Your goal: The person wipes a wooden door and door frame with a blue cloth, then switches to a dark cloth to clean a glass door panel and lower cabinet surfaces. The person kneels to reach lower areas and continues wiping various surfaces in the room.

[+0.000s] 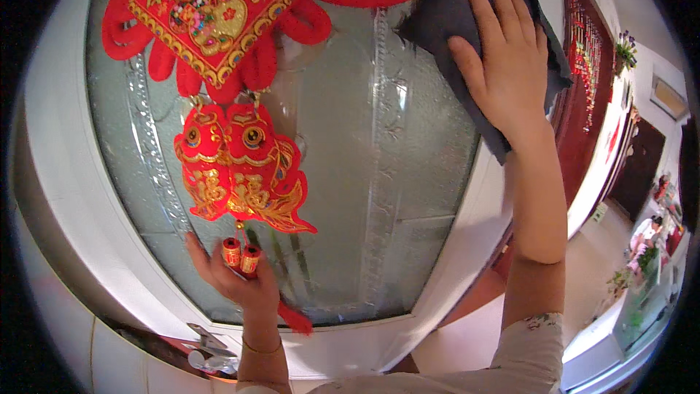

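Note:
My right hand (506, 65) lies flat, fingers spread, on a dark grey cloth (443, 22), pressing it against the upper right of a patterned glass door panel (339, 148) and its white frame. Low on the left, my left hand (235, 276) is around the small red and gold firecracker-shaped pendants (240, 256) of a hanging decoration; a red tassel (295, 317) hangs beside the wrist. Above it are two joined red fabric fish (240, 169) with gold embroidery, hung from a red diamond-shaped plaque (219, 16) with looped red cords.
The white door frame (459, 251) surrounds the glass. A metal door handle (208, 339) is at the bottom left. On the right are a dark red panel with hanging strands (585, 65), plants (626, 52), and a glass-sided tank or case (648, 306). A person (645, 238) appears far off.

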Demonstrator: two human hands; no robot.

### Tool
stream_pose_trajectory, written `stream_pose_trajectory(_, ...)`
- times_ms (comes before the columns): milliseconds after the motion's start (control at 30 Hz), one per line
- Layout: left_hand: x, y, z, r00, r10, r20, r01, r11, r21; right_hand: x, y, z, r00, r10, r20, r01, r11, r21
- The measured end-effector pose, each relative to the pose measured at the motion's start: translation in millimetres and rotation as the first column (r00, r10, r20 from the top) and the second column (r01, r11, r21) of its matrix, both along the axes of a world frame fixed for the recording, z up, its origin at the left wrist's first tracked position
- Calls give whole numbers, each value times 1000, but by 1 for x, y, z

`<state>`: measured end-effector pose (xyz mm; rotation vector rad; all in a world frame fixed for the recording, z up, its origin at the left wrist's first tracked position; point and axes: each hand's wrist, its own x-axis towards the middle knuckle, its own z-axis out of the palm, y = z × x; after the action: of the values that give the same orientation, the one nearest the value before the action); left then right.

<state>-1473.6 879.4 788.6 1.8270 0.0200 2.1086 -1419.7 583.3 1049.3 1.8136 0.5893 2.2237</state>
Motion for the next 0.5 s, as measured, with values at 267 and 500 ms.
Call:
stream_pose_trajectory(267,-89,50,-32,-148,-985,-85,911,-103,-399,15,19,22,997,49,62,-52,998,34)
stream_pose_trajectory(500,-108,87,0,-183,-696,-694,983,-147,-111,68,0,176,849,511,-134,-519,854,-28)
